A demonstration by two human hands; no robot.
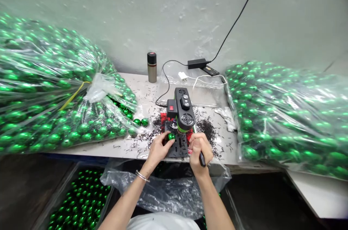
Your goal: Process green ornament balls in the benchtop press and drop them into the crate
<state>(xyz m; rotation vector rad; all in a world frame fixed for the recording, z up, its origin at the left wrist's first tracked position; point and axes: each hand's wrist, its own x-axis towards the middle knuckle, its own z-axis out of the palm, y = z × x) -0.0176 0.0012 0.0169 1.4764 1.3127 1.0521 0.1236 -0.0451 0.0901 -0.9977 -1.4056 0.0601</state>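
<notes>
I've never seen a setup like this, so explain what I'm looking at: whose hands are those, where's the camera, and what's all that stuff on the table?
There's no robot here. The single picture comes from a camera worn on a person's head, looking forward and down. The left hand holds a shiny green ball at a small black machine with a red switch. The right hand grips a black handle. Small black bits lie scattered around the machine on the pale table. On either side sits a big clear bag of green balls: the left bag and the right bag. Toward the wall stands a bottle with a dark cap.
</notes>
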